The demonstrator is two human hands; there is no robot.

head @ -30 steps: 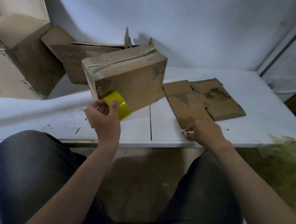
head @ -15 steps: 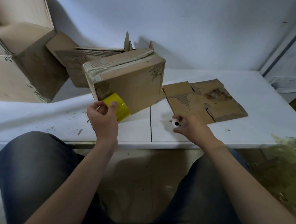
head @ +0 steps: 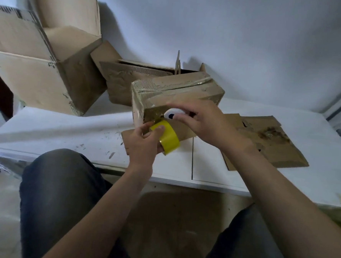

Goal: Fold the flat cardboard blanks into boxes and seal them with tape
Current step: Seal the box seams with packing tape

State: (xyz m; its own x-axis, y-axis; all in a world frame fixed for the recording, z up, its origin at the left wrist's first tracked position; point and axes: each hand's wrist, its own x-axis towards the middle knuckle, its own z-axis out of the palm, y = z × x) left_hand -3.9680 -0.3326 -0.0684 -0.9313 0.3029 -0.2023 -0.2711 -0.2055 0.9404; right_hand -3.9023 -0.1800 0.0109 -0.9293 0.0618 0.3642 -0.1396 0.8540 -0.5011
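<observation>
White panels form the tabletop (head: 65, 134), matte and flecked with small scraps and scuffs, with a thin dark seam running front to back between two of them. Behind it rises a plain pale wall (head: 250, 44).

Near the middle of the table stands a folded cardboard box (head: 179, 93), its brown surface worn and torn in patches so the fluted inner layer shows along the top edge. Glossy clear tape (head: 188, 84) runs wrinkled along that upper seam and down the near left corner.

The person's left hand (head: 144, 145) is closed around a roll of yellow tape (head: 168, 138), thumb pressed on the smooth outer band, the roll held against the lower front face of the box. The right hand (head: 204, 123) is curled around a small white rounded object (head: 173, 113) with a dark round spot, pinched between the fingers just above the roll and close to the box face; what the object is cannot be told.

To the right a flat cardboard blank (head: 274, 143) lies on the table, creased, with ragged slots and a dark stained tear. Behind the taped box sits an open box (head: 128, 80) with rough, peeled sides and upright flaps. At the far left a large open carton (head: 40, 61) of smoother, paler board stands with its flaps raised.

Dark trousers (head: 62, 192) cover both knees below the table edge.
</observation>
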